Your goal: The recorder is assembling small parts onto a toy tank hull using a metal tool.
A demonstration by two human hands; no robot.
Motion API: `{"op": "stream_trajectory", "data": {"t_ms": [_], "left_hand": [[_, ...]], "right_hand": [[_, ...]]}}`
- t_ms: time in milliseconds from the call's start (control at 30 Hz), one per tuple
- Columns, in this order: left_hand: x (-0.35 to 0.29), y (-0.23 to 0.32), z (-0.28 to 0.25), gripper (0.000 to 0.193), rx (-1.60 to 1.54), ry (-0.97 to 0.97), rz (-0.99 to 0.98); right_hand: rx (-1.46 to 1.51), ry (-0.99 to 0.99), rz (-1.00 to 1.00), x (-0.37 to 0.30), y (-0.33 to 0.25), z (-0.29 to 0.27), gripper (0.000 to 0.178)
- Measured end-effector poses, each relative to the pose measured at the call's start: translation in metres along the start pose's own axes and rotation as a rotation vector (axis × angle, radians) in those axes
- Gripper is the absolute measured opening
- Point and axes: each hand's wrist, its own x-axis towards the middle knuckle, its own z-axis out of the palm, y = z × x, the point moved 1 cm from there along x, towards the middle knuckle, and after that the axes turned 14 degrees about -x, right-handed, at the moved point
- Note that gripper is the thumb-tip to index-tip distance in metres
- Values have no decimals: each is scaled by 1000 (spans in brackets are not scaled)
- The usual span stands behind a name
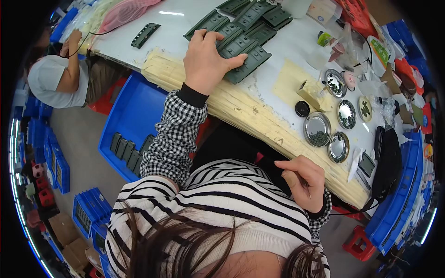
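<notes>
My left hand [204, 60] reaches over the table and grips the near ends of several dark green plastic panels [248, 59], its fingers bent at the left and its thumb pressed at the right. The panels are ribbed, have small round studs and lie side by side, some overlapping at the back. My right hand [305, 181] hangs just off the table's front edge, fingers curled and thumb against them. What it holds, if anything, is too small to make out. A single curved green strip [145, 35] lies apart on the left.
Metal dishes [317, 121] with small dark parts stand at the right, beside a yellowish block [316, 95]. A blue bin [121, 111] with green panels sits below the table edge. Padding [250, 109] wraps that edge. Another person [62, 78] sits at the left.
</notes>
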Motion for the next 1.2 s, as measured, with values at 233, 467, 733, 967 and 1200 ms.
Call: {"op": "stream_trajectory", "data": {"t_ms": [233,467,733,967,1200], "left_hand": [[-13,0,8,57,109,0,-85],[-13,13,4,56,242,-23,24],[-23,38,12,37,134,-224,284],[-29,37,18,21,14,-236,262],[-32,69,3,38,-1211,-228,-312]], "right_hand": [[5,3,18,8,8,-9,21],[29,-6,-29,12,4,-11,18],[-101,295,142,-12,16,-38,111],[-103,568,401,-23,27,-49,95],[-1,512,389,-10,50,-35,24]]}}
